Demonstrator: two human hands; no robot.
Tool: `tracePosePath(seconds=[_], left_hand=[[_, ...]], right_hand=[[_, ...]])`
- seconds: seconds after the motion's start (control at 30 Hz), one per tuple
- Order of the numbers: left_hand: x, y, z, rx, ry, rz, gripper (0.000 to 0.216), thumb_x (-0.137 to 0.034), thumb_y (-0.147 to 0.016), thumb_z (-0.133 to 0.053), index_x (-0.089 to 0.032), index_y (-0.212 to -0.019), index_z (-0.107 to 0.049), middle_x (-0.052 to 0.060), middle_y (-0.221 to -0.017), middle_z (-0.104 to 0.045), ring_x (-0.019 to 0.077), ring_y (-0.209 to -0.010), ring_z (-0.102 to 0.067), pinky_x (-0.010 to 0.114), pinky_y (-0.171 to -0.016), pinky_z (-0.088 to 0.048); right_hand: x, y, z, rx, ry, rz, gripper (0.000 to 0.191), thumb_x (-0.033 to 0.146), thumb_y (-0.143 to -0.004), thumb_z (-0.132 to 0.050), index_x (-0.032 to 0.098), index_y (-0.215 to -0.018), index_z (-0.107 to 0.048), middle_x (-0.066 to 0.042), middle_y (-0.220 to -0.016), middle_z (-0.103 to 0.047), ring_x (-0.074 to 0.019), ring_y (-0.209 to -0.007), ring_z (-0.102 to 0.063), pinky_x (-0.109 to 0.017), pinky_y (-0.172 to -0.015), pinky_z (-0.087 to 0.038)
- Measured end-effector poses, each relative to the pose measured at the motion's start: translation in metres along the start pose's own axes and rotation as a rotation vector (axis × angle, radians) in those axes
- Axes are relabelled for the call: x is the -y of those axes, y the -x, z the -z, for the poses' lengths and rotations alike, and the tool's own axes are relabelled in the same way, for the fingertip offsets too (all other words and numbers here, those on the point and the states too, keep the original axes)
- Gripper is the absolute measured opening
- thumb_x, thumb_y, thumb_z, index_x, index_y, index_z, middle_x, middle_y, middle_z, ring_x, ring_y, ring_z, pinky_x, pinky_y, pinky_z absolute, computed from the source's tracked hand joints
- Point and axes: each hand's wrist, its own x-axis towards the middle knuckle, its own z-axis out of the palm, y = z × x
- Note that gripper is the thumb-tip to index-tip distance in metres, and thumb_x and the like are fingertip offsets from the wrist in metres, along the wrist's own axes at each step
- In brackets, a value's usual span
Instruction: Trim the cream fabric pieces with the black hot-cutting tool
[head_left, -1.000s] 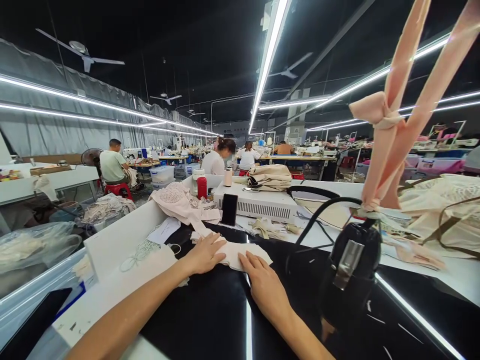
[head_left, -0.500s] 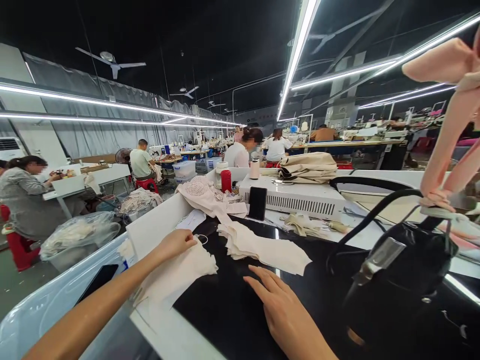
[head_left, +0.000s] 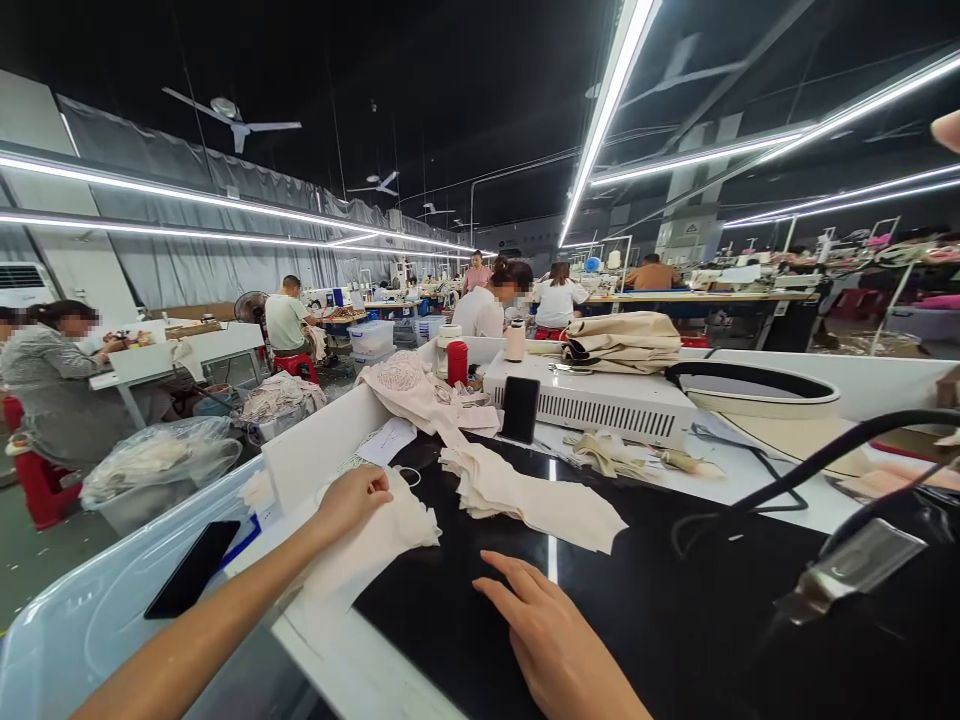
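Note:
My left hand (head_left: 354,505) reaches over a stack of cream fabric pieces (head_left: 379,545) on the left side of the glossy black tabletop (head_left: 450,610). Its thumb and fingers are pinched at the stack's upper edge; what lies between the fingertips is mostly hidden. A thin white loop (head_left: 410,477) sticks out beside them. My right hand (head_left: 551,625) is low over the black surface, holding nothing, with its fingers stretched out and apart. Ahead of it lies a second stack of cream fabric pieces (head_left: 532,495), fanned at its left end.
A phone (head_left: 520,410) leans on a white slotted box (head_left: 600,400) topped with folded fabric (head_left: 622,342). A red-capped bottle (head_left: 457,363) stands nearby. A black strap (head_left: 787,490) and a metal piece (head_left: 862,565) occupy the right. Another phone (head_left: 193,570) lies left. Co-workers sit beyond.
The black object with its strap and metal piece has shifted right, and the knotted pink fabric has almost left the view. My right hand has moved slightly left; my left hand stays at the stack.

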Motion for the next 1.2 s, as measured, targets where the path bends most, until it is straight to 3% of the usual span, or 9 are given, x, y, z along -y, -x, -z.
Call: tracePosePath(seconds=[0.2,0.37,0.53,0.63,0.73,0.8,0.9,1.0,1.2], left_hand=[[-0.002,0.006,-0.005,-0.088,0.03,-0.002,0.025,-0.039,-0.106,-0.068,-0.016,-0.114,-0.07,0.007,-0.114,-0.071,0.0222,-0.1,-0.071,0.043,-0.092,-0.06],[-0.003,0.009,0.0,-0.142,0.165,-0.097,0.018,-0.027,-0.101,-0.062,-0.02,-0.084,-0.064,0.005,-0.101,-0.07,0.0251,-0.105,-0.064,0.041,-0.097,-0.051],[-0.016,0.018,0.009,-0.058,0.432,-0.205,0.026,-0.045,-0.095,-0.055,-0.022,-0.083,-0.052,-0.001,-0.078,-0.057,0.0187,-0.076,-0.054,0.03,-0.074,-0.044],[-0.035,0.031,0.012,0.072,0.589,-0.267,0.043,-0.065,-0.092,-0.053,-0.023,-0.087,-0.048,-0.006,-0.07,-0.041,0.014,-0.064,-0.041,0.026,-0.062,-0.034],[-0.06,0.048,0.014,0.22,0.704,-0.322,0.053,-0.074,-0.089,-0.057,-0.022,-0.089,-0.048,-0.006,-0.073,-0.043,0.0121,-0.065,-0.039,0.024,-0.06,-0.032],[-0.076,0.058,0.015,0.318,0.755,-0.337,0.056,-0.077,-0.091,-0.057,-0.022,-0.092,-0.048,-0.006,-0.072,-0.045,0.0109,-0.061,-0.038,0.022,-0.057,-0.031],[-0.093,0.066,0.014,0.419,0.844,-0.352,0.056,-0.076,-0.091,-0.062,-0.022,-0.092,-0.048,-0.008,-0.068,-0.043,0.0093,-0.057,-0.032,0.021,-0.053,-0.027],[-0.102,0.067,0.01,0.463,0.882,-0.374,0.048,-0.066,-0.093,-0.066,-0.021,-0.092,-0.049,-0.009,-0.065,-0.042,0.0091,-0.056,-0.03,0.021,-0.051,-0.025],[-0.107,0.064,-0.01,0.421,0.803,-0.376,0.024,-0.043,-0.096,-0.058,-0.022,-0.091,-0.049,-0.01,-0.064,-0.04,0.0097,-0.056,-0.031,0.021,-0.052,-0.027]], right_hand=[[0.0,0.004,-0.011,0.036,-0.047,0.018,0.071,-0.012,-0.081,-0.037,0.019,-0.132,-0.075,-0.017,-0.153,-0.064,-0.0337,-0.134,-0.068,-0.054,-0.108,-0.061],[0.003,0.006,0.002,0.082,-0.144,-0.001,0.064,-0.006,-0.088,-0.035,0.016,-0.133,-0.074,-0.019,-0.152,-0.065,-0.0345,-0.136,-0.067,-0.055,-0.111,-0.058],[0.008,0.003,0.009,-0.046,-0.502,-0.188,0.045,0.028,-0.102,-0.048,0.022,-0.143,-0.066,-0.015,-0.149,-0.067,-0.0313,-0.139,-0.064,-0.053,-0.12,-0.051],[0.013,-0.005,0.017,-0.103,-0.801,-0.367,0.069,0.052,-0.093,-0.063,0.024,-0.155,-0.053,-0.014,-0.15,-0.066,-0.0329,-0.142,-0.061,-0.054,-0.121,-0.048],[0.02,-0.012,0.026,-0.114,-1.061,-0.421,0.098,0.072,-0.078,-0.075,0.024,-0.159,-0.048,-0.016,-0.148,-0.066,-0.0359,-0.143,-0.058,-0.054,-0.123,-0.044],[0.024,-0.014,0.03,-0.051,-1.237,-0.383,0.102,0.082,-0.068,-0.079,0.024,-0.15,-0.06,-0.015,-0.139,-0.07,-0.0368,-0.136,-0.062,-0.052,-0.117,-0.047],[0.03,-0.008,0.032,0.175,-1.496,-0.312,0.08,0.082,-0.064,-0.083,0.02,-0.114,-0.078,-0.009,-0.103,-0.076,-0.0274,-0.098,-0.071,-0.04,-0.094,-0.056],[0.035,0.004,0.033,0.302,-1.576,-0.329,0.06,0.072,-0.065,-0.09,0.017,-0.082,-0.076,0.001,-0.07,-0.059,-0.0127,-0.065,-0.051,-0.028,-0.073,-0.049],[0.04,0.028,0.047,0.348,-1.534,-0.46,0.061,0.074,-0.066,-0.088,0.018,-0.084,-0.069,0.003,-0.07,-0.052,-0.0114,-0.065,-0.042,-0.024,-0.064,-0.039]])
